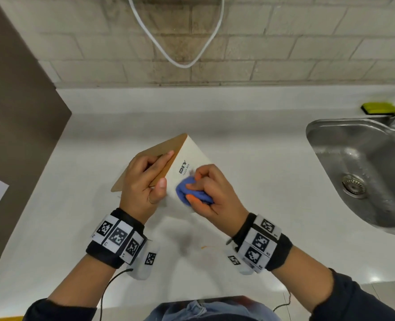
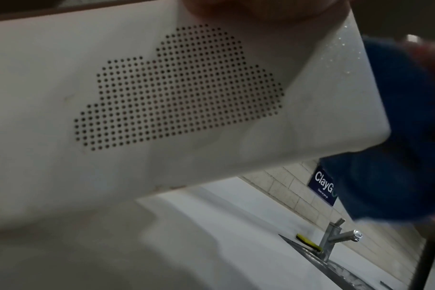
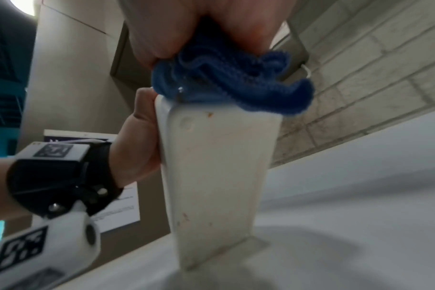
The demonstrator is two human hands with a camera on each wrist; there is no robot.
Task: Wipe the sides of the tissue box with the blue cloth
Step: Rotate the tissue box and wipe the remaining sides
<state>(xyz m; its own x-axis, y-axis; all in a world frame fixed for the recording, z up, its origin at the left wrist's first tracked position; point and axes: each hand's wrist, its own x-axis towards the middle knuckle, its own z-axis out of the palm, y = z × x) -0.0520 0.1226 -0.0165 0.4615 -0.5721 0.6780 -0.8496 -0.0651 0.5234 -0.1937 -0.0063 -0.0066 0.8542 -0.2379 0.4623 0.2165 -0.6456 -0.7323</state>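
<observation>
We see one box (image 1: 192,156), white with a brown lid, tilted up on an edge over the white counter (image 1: 249,140). Two hands work on it. Our left hand (image 1: 143,181) grips the box at its lid edge, fingers curled over the brown top and the thumb pressed on the white side beside the printed "DIY" label. Our right hand (image 1: 211,191) is closed round one bunched blue cloth (image 1: 189,192), fingers curled into it, and presses it against that same white side, just beside the left thumb.

From the left wrist view, another side of the box (image 2: 186,94) carries a single cloud-shaped patch of small holes, and the cloth (image 2: 395,157) wraps past its corner. From the right wrist view, the cloth (image 3: 234,86) sits at the upper end of the box (image 3: 219,166), whose face shows a few small orange specks.

One steel sink (image 1: 363,172) lies well to the right, with one tap (image 2: 335,238) and one yellow sponge (image 1: 377,108) behind it. One white cable (image 1: 180,63) hangs on the tiled wall.
</observation>
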